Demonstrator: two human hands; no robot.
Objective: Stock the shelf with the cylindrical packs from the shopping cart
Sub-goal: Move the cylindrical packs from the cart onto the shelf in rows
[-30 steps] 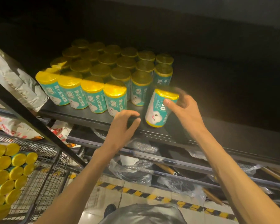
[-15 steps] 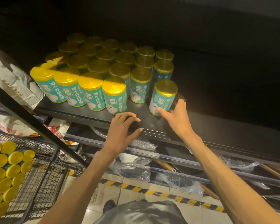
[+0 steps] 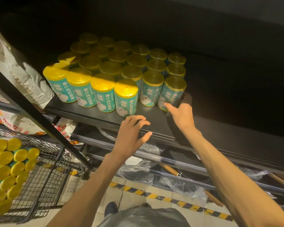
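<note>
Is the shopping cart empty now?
No, the shopping cart at lower left holds many yellow-capped cylindrical packs lying on their sides.

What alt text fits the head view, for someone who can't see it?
A person's right hand touches the base of the rightmost front pack among upright yellow-topped teal packs on a dark shelf, while the left hand rests on the shelf's front edge. At lower left a wire cart holds more packs lying on their sides.

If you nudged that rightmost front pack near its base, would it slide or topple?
The rightmost front pack stands upright, taller than wide, so it would probably slide; a higher push might tip it. Its glossy wrap looks slippery. On its side it would likely roll.
</note>
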